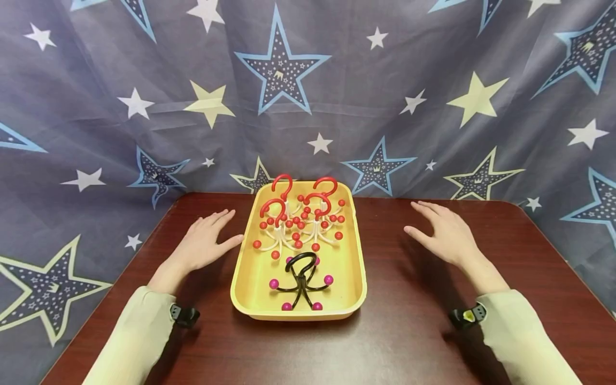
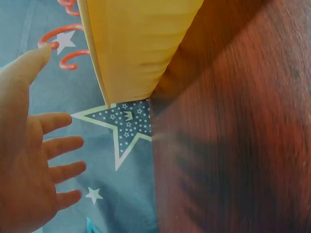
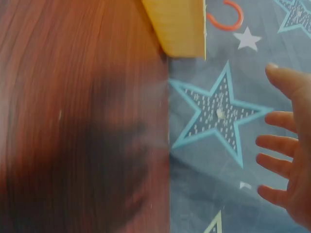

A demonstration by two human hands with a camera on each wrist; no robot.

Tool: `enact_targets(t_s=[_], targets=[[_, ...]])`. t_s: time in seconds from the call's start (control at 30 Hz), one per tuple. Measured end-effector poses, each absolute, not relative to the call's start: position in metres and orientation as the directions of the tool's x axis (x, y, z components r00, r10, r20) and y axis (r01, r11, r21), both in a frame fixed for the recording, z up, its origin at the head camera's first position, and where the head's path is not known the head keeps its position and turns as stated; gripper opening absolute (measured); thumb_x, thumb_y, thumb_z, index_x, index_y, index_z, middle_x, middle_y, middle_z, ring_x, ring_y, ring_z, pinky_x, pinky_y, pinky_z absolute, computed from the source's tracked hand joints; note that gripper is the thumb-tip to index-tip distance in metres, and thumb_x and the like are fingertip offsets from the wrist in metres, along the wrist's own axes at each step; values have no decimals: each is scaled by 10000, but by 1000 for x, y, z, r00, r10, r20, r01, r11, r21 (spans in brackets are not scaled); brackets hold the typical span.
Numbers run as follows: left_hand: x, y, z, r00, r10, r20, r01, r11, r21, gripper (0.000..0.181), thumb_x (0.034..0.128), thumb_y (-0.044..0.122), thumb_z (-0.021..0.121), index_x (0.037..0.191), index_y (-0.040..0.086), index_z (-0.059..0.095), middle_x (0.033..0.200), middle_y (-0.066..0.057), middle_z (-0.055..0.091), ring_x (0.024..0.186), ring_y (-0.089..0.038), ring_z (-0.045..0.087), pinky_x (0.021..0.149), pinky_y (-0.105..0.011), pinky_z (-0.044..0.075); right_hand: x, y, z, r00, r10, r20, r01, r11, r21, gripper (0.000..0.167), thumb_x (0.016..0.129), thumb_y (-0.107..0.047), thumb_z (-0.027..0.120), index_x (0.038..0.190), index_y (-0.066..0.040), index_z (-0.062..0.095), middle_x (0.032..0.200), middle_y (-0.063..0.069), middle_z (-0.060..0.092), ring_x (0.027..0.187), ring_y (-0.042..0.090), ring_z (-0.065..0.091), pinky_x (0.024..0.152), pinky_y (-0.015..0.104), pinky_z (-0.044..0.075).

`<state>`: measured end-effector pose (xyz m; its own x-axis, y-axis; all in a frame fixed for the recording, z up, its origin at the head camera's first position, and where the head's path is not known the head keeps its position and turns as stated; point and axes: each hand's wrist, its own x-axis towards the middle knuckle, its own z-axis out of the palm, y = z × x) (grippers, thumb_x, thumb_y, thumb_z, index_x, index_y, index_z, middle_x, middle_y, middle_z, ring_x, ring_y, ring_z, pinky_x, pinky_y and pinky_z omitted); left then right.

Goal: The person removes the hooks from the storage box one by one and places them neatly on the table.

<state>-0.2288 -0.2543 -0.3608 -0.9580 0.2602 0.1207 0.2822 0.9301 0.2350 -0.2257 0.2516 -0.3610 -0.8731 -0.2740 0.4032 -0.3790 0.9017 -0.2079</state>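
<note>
Head view: one yellow tray stands on the bench, holding four red-and-white hooks in its far half and one black hook with six magenta balls in the near half. Both grips are spread, the left grip just beside the tray, the right grip well apart.

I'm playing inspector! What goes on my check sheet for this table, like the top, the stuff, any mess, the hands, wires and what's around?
Surface: dark brown table, wood-grain look.
Job's things: yellow tray holding four red hooks with white arms and red balls, plus one black hook with pink balls, nearest the person.
Clutter: nothing seen.
Left hand: left of the tray, holding nothing.
Right hand: right of it, holding nothing.
Cables: nothing seen.
Surroundings: grey-blue curtain with stars.
</note>
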Motion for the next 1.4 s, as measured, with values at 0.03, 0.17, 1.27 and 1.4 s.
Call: enact_targets(t_s=[0.03,0.17,1.27,1.4], targets=[[-229,-253,-361,-959,255,120,278,927,250,757,890,574,483,1454,92,336,1473,-190,358,1356,-402,297,1097,-595,193,-225,248,-360,-871,-275,406,-384,898,-214,585,863,-452,594,1316,-88,528,1302,165,547,1197,372,484,951,550,382],[-230,-249,-363,-970,216,114,243,899,365,705,898,510,523,1436,82,367,1412,-187,444,1311,-373,385,1058,-561,307,-221,231,-358,-872,-274,406,-397,881,-256,481,889,-424,572,1257,-114,581,1223,119,608,1138,325,550,865,530,446],[-230,-235,-404,-968,208,-142,-54,380,924,641,907,174,564,1458,41,263,1376,-268,409,1045,-288,605,787,-361,554,-191,104,-356,-683,-600,416,-727,500,-471,376,864,-256,659,1221,-146,613,1040,8,693,956,110,638,854,330,503],[-231,-235,-405,-968,210,-135,-57,341,938,642,898,136,547,1462,36,257,1374,-278,409,1002,-227,616,769,-335,558,-191,96,-359,-635,-631,445,-759,403,-512,348,868,-193,657,1206,-116,619,1054,33,685,939,130,639,844,296,510]])
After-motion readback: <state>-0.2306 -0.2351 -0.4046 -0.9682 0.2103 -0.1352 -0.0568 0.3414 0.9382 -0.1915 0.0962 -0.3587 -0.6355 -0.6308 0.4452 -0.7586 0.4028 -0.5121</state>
